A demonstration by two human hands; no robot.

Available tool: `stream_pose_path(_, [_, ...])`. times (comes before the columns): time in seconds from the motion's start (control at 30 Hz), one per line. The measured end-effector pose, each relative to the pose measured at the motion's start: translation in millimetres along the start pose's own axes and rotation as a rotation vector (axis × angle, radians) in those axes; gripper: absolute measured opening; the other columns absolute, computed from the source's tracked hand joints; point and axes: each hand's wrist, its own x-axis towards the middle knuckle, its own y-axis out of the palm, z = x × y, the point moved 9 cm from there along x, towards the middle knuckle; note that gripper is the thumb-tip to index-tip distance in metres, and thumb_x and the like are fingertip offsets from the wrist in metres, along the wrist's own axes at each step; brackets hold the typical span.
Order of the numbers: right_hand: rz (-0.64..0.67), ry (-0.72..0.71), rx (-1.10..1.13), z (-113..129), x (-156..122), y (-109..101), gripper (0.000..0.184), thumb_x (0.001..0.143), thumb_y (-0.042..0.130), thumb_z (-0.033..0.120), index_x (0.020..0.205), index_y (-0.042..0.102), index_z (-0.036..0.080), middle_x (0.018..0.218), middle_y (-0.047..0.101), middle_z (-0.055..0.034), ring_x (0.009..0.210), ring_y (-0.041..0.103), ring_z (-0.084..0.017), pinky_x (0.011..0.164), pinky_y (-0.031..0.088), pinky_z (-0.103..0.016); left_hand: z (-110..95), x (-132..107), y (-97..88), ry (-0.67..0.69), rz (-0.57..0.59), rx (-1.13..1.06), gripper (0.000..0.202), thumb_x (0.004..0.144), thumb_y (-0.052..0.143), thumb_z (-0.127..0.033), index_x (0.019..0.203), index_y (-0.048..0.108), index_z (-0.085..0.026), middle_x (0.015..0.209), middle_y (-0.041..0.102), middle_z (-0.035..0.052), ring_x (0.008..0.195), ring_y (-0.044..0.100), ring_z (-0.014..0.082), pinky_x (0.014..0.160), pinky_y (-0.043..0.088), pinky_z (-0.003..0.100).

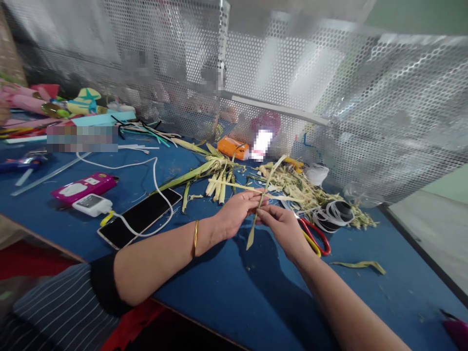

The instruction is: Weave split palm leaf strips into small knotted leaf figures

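Note:
My left hand (pixel 237 210) and my right hand (pixel 282 225) meet over the blue table (pixel 226 287), both pinching thin pale-green leaf strips (pixel 256 219). One strip hangs down towards the table, another runs crosswise to the left. A gold bangle (pixel 196 238) sits on my left wrist. Just behind the hands lie cut green stalks (pixel 215 178) and a heap of leaf scraps (pixel 303 187).
Red-and-yellow scissors (pixel 315 235) and a roll of white ribbon (pixel 334 213) lie right of my right hand. A phone (pixel 141 217), a white charger (pixel 91 204), a pink case (pixel 84 186) and an orange box (pixel 233 147) lie left and behind. A perforated metal screen (pixel 329 97) borders the table.

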Motion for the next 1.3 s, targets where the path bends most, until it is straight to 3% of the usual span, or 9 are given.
stream_pose_path(0.13, [-0.064, 0.106, 0.263, -10.3, 1.9, -2.2, 0.02, 0.071, 0.064, 0.037, 0.065, 0.06, 0.019, 0.062, 0.062, 0.0007, 0.061, 0.058, -0.015, 0.065, 0.044, -0.028, 0.5, 1.5, 1.4, 0.035, 0.035, 0.022, 0.034, 0.079, 0.054, 0.001, 0.107, 0.067, -0.014, 0.105, 0.072, 0.0093, 0.094, 0.067, 0.0146, 0.088, 0.048, 0.028])
stream_pose_path(0.3, [-0.056, 0.137, 0.276, -0.6, 0.9, -11.6, 0.014, 0.07, 0.06, 0.032, 0.063, 0.055, 0.02, 0.055, 0.059, 0.003, 0.046, 0.052, -0.012, 0.055, 0.041, -0.027, -7.1, 5.7, -8.3, 0.04, 0.011, 0.064, 0.029, 0.078, 0.063, -0.01, 0.106, 0.069, -0.016, 0.102, 0.074, 0.0085, 0.088, 0.069, 0.0158, 0.079, 0.051, 0.026])
stream_pose_path(0.43, [0.023, 0.109, 0.332, 9.3, 0.5, -14.1, 0.016, 0.071, 0.06, 0.031, 0.061, 0.054, 0.02, 0.046, 0.052, 0.0047, 0.043, 0.046, -0.01, 0.051, 0.036, -0.024, -8.4, 10.3, -9.1, -0.046, 0.12, -0.054, 0.031, 0.077, 0.053, -0.008, 0.103, 0.069, -0.011, 0.101, 0.074, 0.0119, 0.087, 0.071, 0.0199, 0.078, 0.054, 0.031])
stream_pose_path(0.57, [0.082, 0.144, 0.438, 8.1, 0.3, -14.4, 0.013, 0.07, 0.06, 0.03, 0.064, 0.055, 0.02, 0.048, 0.052, 0.0048, 0.041, 0.046, -0.01, 0.047, 0.033, -0.024, -9.2, 10.4, -3.4, -0.092, 0.265, -0.057, 0.032, 0.087, 0.053, -0.03, 0.107, 0.069, -0.011, 0.109, 0.072, 0.0144, 0.089, 0.071, 0.023, 0.07, 0.055, 0.03])
stream_pose_path(0.63, [0.102, 0.114, 0.397, 10.0, 0.5, -13.9, 0.012, 0.072, 0.059, 0.029, 0.065, 0.055, 0.019, 0.047, 0.052, 0.0049, 0.042, 0.047, -0.01, 0.049, 0.035, -0.024, -10.6, 11.3, -7.8, -0.057, 0.218, 0.037, 0.031, 0.084, 0.062, -0.035, 0.104, 0.07, -0.013, 0.107, 0.072, 0.0131, 0.083, 0.071, 0.0186, 0.062, 0.051, 0.024])
stream_pose_path(0.73, [0.121, 0.045, 0.254, 14.7, 0.4, -11.5, 0.015, 0.075, 0.058, 0.031, 0.066, 0.055, 0.02, 0.047, 0.053, 0.0054, 0.044, 0.048, -0.01, 0.054, 0.039, -0.025, -11.6, 12.3, -18.7, -0.012, 0.063, 0.143, 0.024, 0.073, 0.076, -0.028, 0.093, 0.072, -0.016, 0.097, 0.074, 0.0097, 0.068, 0.068, 0.0118, 0.054, 0.045, 0.019])
stream_pose_path(0.93, [0.106, 0.015, 0.117, 13.1, 0.7, -3.6, 0.028, 0.078, 0.062, 0.044, 0.067, 0.054, 0.02, 0.052, 0.053, 0.0053, 0.044, 0.05, -0.01, 0.052, 0.041, -0.025, -11.8, 9.4, -27.8, 0.024, -0.125, 0.165, 0.009, 0.072, 0.075, -0.019, 0.074, 0.07, -0.012, 0.08, 0.072, 0.0075, 0.055, 0.061, 0.0075, 0.049, 0.041, 0.019])
stream_pose_path(1.13, [0.152, -0.096, 0.012, 18.3, -4.4, 7.0, 0.029, 0.083, 0.058, 0.043, 0.065, 0.051, 0.02, 0.056, 0.053, 0.005, 0.044, 0.053, -0.01, 0.05, 0.042, -0.025, -14.5, 3.0, -24.1, 0.075, -0.181, 0.194, 0.01, 0.074, 0.068, -0.012, 0.064, 0.067, -0.012, 0.065, 0.068, 0.0045, 0.047, 0.053, 0.0056, 0.047, 0.039, 0.02])
stream_pose_path(1.3, [0.135, -0.099, -0.017, 18.9, -6.3, 6.1, 0.027, 0.084, 0.056, 0.041, 0.067, 0.051, 0.021, 0.057, 0.054, 0.0046, 0.046, 0.054, -0.012, 0.05, 0.042, -0.025, -19.3, -0.3, -24.4, 0.107, -0.216, 0.22, 0.01, 0.072, 0.067, -0.012, 0.063, 0.066, -0.012, 0.063, 0.067, 0.0045, 0.047, 0.052, 0.0066, 0.049, 0.041, 0.022])
